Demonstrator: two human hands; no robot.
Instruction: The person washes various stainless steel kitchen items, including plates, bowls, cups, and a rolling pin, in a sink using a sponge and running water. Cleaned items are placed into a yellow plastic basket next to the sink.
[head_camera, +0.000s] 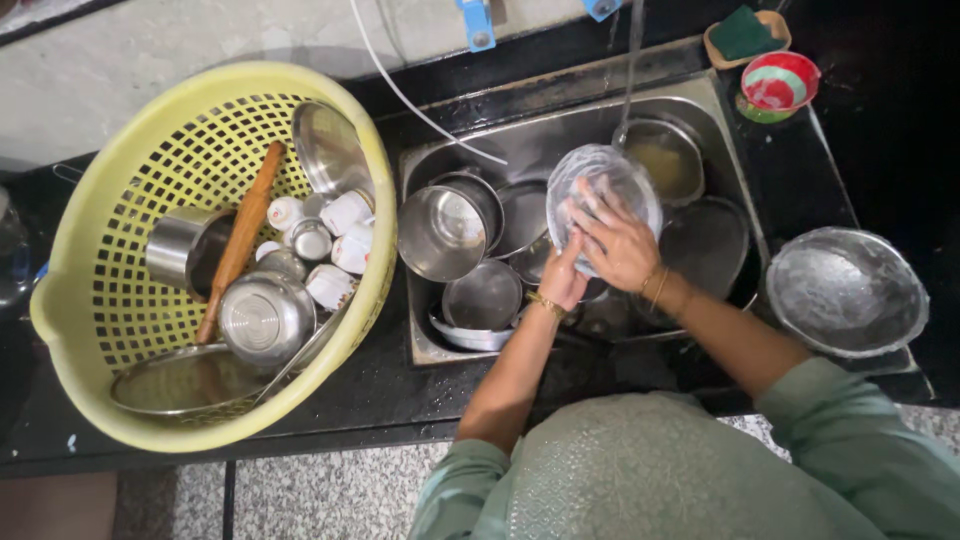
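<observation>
Over the steel sink (722, 150) I hold a round steel plate (630, 180) tilted under a thin stream of water (631, 60). My left hand (563, 277) grips the plate's lower edge from below. My right hand (617, 240) lies flat on the plate's face with fingers spread. Both wrists wear thin bangles. The plate's lower part is hidden behind my hands.
The sink holds several steel pots, bowls and plates (447, 230). A yellow plastic basket (100, 290) on the left holds steel vessels, white cups (347, 212) and a wooden rolling pin (240, 235). A steel dish (845, 290) sits on the right counter. A green scrubber (742, 32) and small red bowl (781, 82) sit behind the sink.
</observation>
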